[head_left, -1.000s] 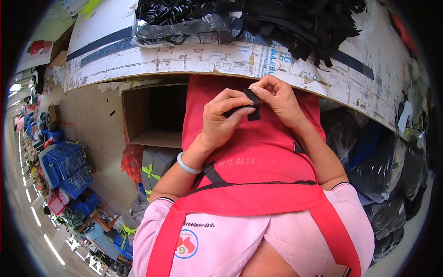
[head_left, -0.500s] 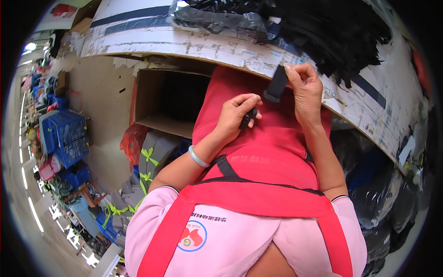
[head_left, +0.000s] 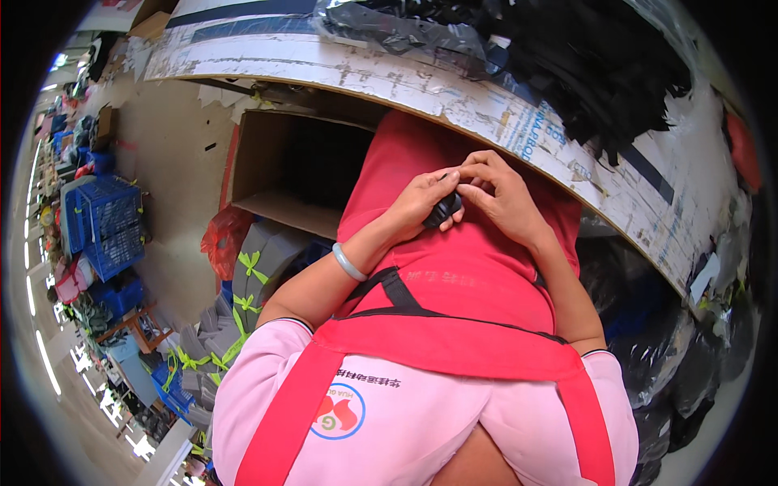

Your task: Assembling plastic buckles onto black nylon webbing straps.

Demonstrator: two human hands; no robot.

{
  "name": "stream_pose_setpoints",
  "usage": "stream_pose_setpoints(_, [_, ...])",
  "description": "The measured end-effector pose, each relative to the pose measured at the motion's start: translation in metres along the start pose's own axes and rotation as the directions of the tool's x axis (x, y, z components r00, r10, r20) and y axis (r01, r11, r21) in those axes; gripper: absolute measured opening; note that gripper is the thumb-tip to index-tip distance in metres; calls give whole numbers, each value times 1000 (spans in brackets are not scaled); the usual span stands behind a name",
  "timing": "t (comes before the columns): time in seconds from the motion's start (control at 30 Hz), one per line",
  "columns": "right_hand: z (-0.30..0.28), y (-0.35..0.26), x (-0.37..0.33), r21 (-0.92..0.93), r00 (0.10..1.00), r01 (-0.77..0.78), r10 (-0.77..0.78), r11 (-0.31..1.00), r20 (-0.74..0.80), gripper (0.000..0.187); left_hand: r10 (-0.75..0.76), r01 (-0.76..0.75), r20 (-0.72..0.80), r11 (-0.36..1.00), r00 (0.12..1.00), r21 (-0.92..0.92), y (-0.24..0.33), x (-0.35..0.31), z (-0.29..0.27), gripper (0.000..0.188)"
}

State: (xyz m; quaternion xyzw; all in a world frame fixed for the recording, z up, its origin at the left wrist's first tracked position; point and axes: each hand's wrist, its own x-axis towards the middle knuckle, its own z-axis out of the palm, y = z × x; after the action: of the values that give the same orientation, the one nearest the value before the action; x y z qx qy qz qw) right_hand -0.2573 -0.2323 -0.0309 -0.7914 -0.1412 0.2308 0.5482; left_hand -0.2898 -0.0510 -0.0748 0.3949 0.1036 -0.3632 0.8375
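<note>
One left hand (head_left: 423,202) curls around a small rounded black object (head_left: 443,212); the bent right hand (head_left: 501,194) touches left fingertips, grip unclear.

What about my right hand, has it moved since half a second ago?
Yes: your right hand moved back from the white board, toward your left hand.

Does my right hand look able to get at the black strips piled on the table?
Probably yes: your right hand must lift over the edge of the table, but nothing visible blocks the near side of the black strips.
</note>
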Motion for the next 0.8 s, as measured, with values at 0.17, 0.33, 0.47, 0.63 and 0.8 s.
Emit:
stream_pose_setpoints(0.17, [-7,9,-5,-13,1000,-6,7,1000,29,15,-59,58,15,997,998,49,11,3,9,59])
stream_pose_setpoints(0.33, [-19,11,-7,449,985,-150,170,881,-4,16,-87,81,-27,980,996,-183,9,9,-1,54])
stream_pose_setpoints(0.47, [-22,30,-11,581,984,-169,174,796,48,16,-81,82,28,996,996,-24,7,10,-9,30])
stream_pose_setpoints(0.63, [-30,25,-10,506,986,-54,-34,861,163,11,-265,265,200,964,943,30,9,9,-2,36])
stream_pose_setpoints(0.8, [-44,3,6,230,977,86,-127,969,172,15,-237,242,435,969,869,46,8,19,-11,35])
